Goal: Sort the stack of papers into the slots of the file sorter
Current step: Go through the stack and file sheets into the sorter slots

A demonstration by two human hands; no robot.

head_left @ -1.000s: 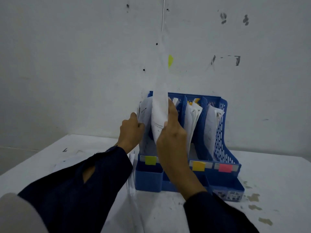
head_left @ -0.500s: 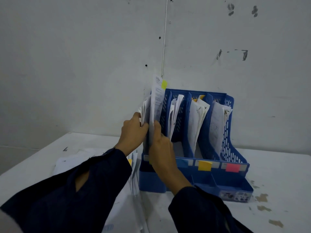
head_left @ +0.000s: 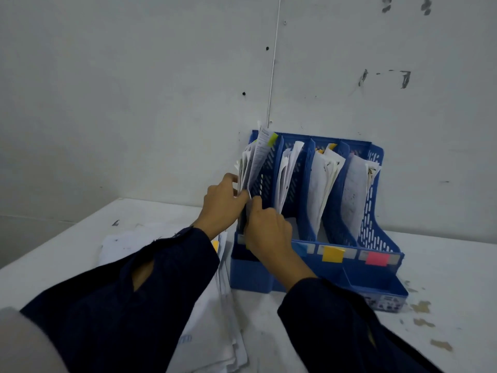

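A blue file sorter point(head_left: 376, 238) with several slots stands against the wall, each slot holding upright white papers. My left hand point(head_left: 222, 204) grips the bundle of papers point(head_left: 248, 168) in the leftmost slot. Beside it my right hand point(head_left: 266, 228) pinches a sheet with a yellow-green tab point(head_left: 265, 142) that stands low in that same slot. A loose stack of papers point(head_left: 223, 332) lies flat on the table to the left of the sorter, partly hidden by my left sleeve.
The white table point(head_left: 443, 265) has peeling spots at the right. Coloured labels mark the sorter's front: blue, yellow point(head_left: 333, 254) and pink point(head_left: 377, 258). A low front tray point(head_left: 376, 285) juts out from the sorter. The wall stands close behind.
The sheet held high by my right hand a second ago has gone down into the leftmost slot. My right hand moved lower and left with it; my left hand stayed on that slot's papers.
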